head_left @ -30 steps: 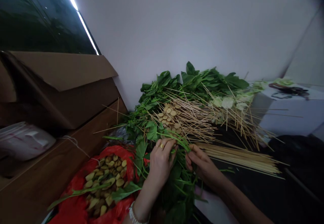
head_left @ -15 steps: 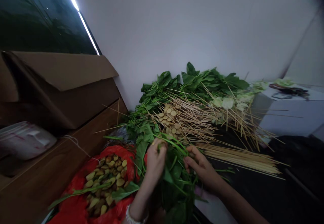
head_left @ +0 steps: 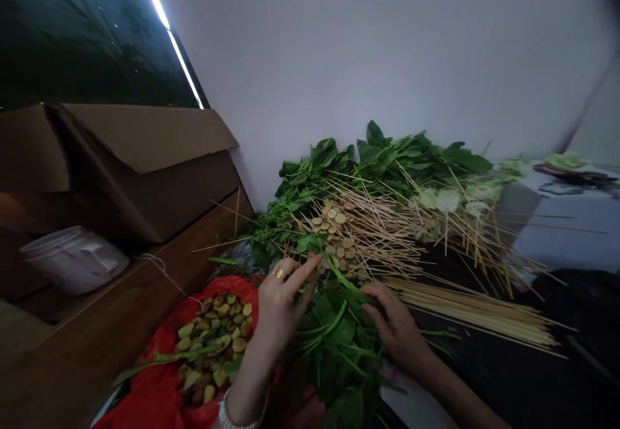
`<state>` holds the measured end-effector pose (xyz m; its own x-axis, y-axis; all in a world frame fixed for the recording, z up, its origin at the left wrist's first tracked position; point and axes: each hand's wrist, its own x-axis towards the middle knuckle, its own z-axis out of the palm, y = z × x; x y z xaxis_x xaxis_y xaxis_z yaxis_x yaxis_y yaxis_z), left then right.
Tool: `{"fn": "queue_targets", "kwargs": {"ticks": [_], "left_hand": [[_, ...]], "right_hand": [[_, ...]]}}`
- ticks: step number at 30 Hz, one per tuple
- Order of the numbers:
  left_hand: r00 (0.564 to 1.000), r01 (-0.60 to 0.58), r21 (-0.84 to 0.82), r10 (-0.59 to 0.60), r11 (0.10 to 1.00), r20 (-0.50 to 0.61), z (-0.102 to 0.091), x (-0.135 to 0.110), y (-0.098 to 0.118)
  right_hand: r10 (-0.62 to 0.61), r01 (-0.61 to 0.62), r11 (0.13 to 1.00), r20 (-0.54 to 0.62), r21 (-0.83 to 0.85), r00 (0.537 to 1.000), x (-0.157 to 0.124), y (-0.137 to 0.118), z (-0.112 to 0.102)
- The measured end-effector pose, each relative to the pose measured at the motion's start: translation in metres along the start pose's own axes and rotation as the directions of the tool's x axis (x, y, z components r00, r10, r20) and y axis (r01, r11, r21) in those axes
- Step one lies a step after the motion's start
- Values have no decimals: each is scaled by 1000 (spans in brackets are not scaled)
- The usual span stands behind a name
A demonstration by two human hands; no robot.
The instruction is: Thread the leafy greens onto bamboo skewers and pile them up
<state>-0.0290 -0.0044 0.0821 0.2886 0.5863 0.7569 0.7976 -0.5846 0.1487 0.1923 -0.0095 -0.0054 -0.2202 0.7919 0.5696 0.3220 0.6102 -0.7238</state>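
My left hand (head_left: 279,306), with a ring and a beaded bracelet, pinches a green leafy stem (head_left: 341,275) between thumb and fingers. The stem runs from there over to my right hand (head_left: 394,322), whose thumb and fingertips are closed on its other end. Just below both hands lies a heap of leafy greens (head_left: 339,345), its stems pointing several ways. Left of my left hand is a red plastic bag (head_left: 155,358) holding cut potato pieces (head_left: 223,335). One long-stemmed leaf (head_left: 165,359) lies across the bag.
Skewered potato slices (head_left: 334,216) lie beyond my hands, with more leafy greens (head_left: 411,151) behind against the wall. Bare bamboo skewers (head_left: 479,313) and skewered pale cabbage (head_left: 448,199) are to the right. At left stand a cardboard box (head_left: 179,190) and a white tub (head_left: 72,261).
The view has swung slightly left. My left hand has turned and its fingers have straightened along the stem. Leaves that hung beside its wrist are no longer there.
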Motion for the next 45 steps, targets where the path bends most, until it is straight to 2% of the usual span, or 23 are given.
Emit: {"fn": "queue_targets", "kwargs": {"ticks": [4, 8, 11, 15, 21, 24, 26, 29, 32, 34, 35, 37, 38, 40, 41, 43, 44, 45], "left_hand": [[994, -52, 61, 46, 997, 103, 8, -6, -7], [999, -22, 88, 18, 996, 49, 6, -8, -15], [996, -67, 121, 59, 990, 67, -3, -7, -17], [982, -120, 209, 84, 970, 172, -11, -6, -23], [952, -172, 230, 102, 958, 290, -7, -9, -26], [941, -183, 203, 112, 962, 319, -3, -8, -24], [949, -146, 181, 86, 973, 302, -3, -8, -23], [965, -28, 133, -8, 991, 262, -2, -8, -22], [963, 199, -41, -188, 979, 195, 2, -9, -20], [911, 408, -220, -383, 886, 150, 6, -9, -20], [859, 511, -312, -487, 801, 156, 9, -8, -22], [727, 661, -488, -647, 570, 230, 11, -4, -27], [671, 692, -567, -689, 447, 275, 10, -2, -32], [608, 677, -686, -727, 266, 319, 3, 3, -42], [599, 655, -717, -742, 238, 300, -2, 6, -45], [602, 622, -727, -772, 293, 204, -14, 7, -45], [630, 611, -692, -765, 384, 131, -19, 7, -40], [685, 601, -620, -724, 504, 76, -22, 5, -32]], "right_hand": [[-118, 120, 989, 32, -84, 993, -1, -1, 1], [-123, 125, 977, 23, -173, 992, -1, 2, 1], [-89, 85, 977, -14, -195, 996, 1, 6, 0], [-24, 14, 986, -61, -164, 998, 3, 8, -3], [209, -211, 977, -76, -12, 975, 7, 4, -9], [250, -247, 968, -73, 47, 966, 9, 4, -10], [281, -275, 957, -50, 91, 959, 10, 4, -10], [392, -391, 890, 45, 235, 919, 11, 4, -9], [425, -440, 836, 120, 329, 897, 11, 0, -7], [375, -393, 868, 120, 302, 919, 10, -5, -5], [337, -357, 893, 117, 273, 934, 10, -7, -4], [256, -272, 939, 102, 210, 961, 9, -11, -2], [222, -236, 954, 93, 185, 971, 8, -12, -3], [194, -204, 967, 76, 150, 978, 8, -12, -4], [196, -204, 969, 65, 141, 978, 8, -12, -6], [212, -217, 967, 50, 133, 976, 9, -10, -8], [217, -221, 967, 45, 130, 975, 9, -10, -8], [214, -218, 968, 41, 126, 976, 9, -9, -8]]}}
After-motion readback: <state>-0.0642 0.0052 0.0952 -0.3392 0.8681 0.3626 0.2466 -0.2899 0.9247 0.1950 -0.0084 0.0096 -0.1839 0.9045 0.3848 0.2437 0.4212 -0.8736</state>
